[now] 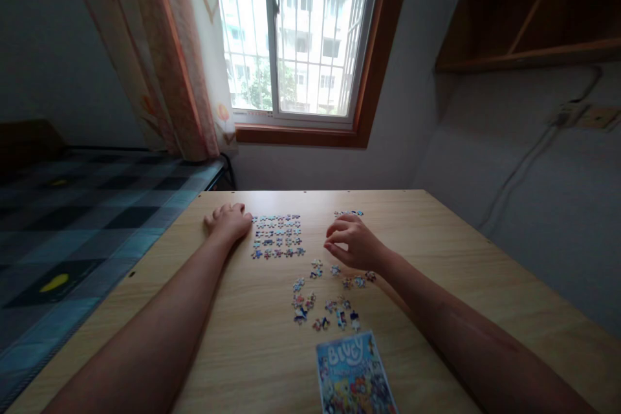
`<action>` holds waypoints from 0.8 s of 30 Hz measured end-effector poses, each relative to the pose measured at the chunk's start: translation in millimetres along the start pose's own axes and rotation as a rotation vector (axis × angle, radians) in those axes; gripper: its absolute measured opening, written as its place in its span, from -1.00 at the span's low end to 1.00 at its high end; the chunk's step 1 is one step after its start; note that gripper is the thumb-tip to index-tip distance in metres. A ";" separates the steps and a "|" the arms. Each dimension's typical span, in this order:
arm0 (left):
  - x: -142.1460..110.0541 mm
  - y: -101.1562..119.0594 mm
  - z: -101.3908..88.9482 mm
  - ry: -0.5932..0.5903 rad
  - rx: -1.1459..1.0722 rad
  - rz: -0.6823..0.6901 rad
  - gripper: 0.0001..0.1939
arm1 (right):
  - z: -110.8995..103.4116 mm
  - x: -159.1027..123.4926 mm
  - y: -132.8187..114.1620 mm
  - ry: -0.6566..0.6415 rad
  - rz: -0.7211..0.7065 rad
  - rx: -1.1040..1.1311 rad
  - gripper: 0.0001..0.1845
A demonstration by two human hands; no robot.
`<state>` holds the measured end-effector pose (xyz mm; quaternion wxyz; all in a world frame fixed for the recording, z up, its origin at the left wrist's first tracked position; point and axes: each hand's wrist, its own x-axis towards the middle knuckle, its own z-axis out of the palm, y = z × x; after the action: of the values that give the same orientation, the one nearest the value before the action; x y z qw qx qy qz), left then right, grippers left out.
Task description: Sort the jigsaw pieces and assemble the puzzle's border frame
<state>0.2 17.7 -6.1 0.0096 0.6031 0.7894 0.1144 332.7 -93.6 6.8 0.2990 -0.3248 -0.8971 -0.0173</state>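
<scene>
My left hand [229, 221] lies on the table with its fingers spread, holding nothing that I can see. Just right of it, jigsaw pieces [277, 234] are laid out in several separate rows. My right hand [353, 240] hovers over the table, right of those rows, its fingers curved and the thumb slightly apart from them; no piece shows between the tips. Behind it is a short line of pieces [356, 213], partly hidden by the hand. Nearer to me, loose jigsaw pieces [317, 263] lie scattered below the right hand.
A "Bluey" picture sheet or box lid [355, 375] lies at the table's near side. The wooden table [233, 330] reaches toward a barred window [310, 45]. A checked bed [107, 207] stands left; a shelf [533, 55] and a cable [521, 165] are on the right wall.
</scene>
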 end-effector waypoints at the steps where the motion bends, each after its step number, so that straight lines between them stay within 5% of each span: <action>1: -0.5 0.1 -0.4 0.001 0.005 0.001 -0.42 | 2.2 2.0 -5.9 -0.025 -0.030 0.028 -0.78; 5: -1.7 0.6 -2.2 0.003 0.010 0.000 -0.43 | 11.5 2.4 -11.4 -0.132 -0.105 0.044 -0.85; 10: -1.3 0.6 -2.5 -0.010 0.014 0.001 -0.43 | 12.0 -6.0 11.4 -0.135 -0.038 -0.005 -0.83; 24: 3.2 -1.2 1.6 0.009 -0.002 -0.009 -0.43 | -17.2 -42.4 98.5 -0.210 0.613 -0.199 -0.74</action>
<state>-1.5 20.8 -7.6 0.0071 0.5988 0.7922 0.1179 425.9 -44.0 -18.5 0.1630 -0.6071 -0.7775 0.0197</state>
